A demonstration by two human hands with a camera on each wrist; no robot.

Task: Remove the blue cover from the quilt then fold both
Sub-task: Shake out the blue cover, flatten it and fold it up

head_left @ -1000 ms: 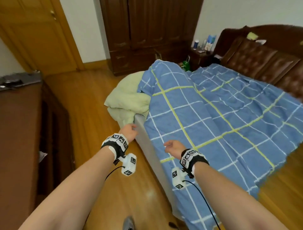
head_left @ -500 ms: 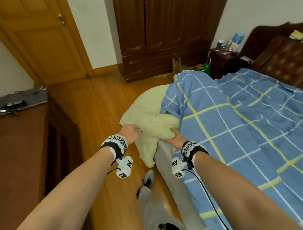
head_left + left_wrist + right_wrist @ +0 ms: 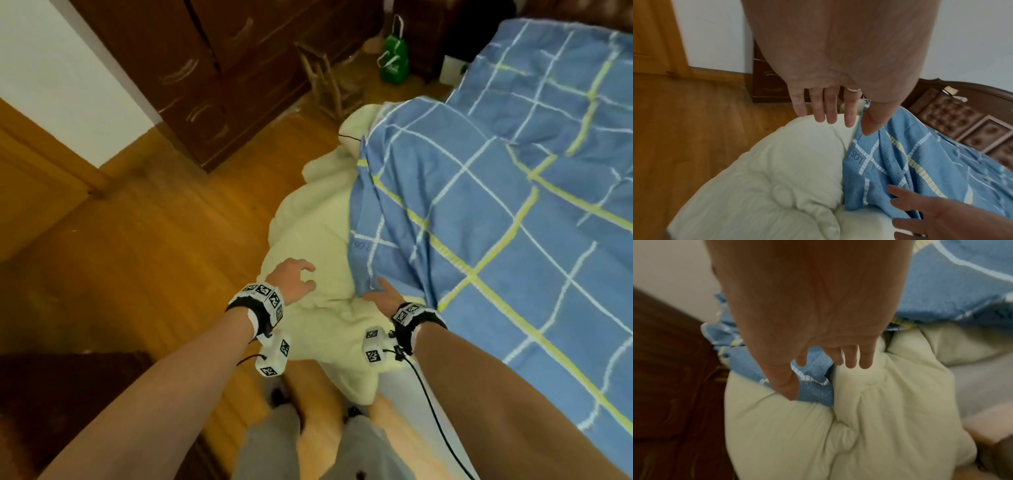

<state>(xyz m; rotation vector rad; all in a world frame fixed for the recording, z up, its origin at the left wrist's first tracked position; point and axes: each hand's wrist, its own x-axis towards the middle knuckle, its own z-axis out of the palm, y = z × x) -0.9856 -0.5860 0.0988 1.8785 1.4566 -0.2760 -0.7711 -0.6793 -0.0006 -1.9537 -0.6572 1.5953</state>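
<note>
While both hands hover over the near-left corner of the bed, I record the following. My left hand is spread, fingers relaxed and slightly bent, poised above the pale cream padded quilt and gripping nothing. My right hand is likewise open, its fingers extended at the hem of the blue checked cotton cover with white and yellow lines; the wrist views show fingertips at the cloth edge but no pinch.

Location of items: the exposed quilt bulges out of the cover's open mouth and spills over the bed's left edge toward the wooden floor. The cover lies to the right, spread across the bed toward the far right.

Governing relation: the cover's hem runs near-to-far directly between my hands, quilt to its left, cover to its right. The left hand is nearer the quilt, the right nearer the hem.

Assessment: extraction is partial; most of the quilt appears still inside. I judge the next move requires holding the quilt left while drawing the hem rightward.
</note>
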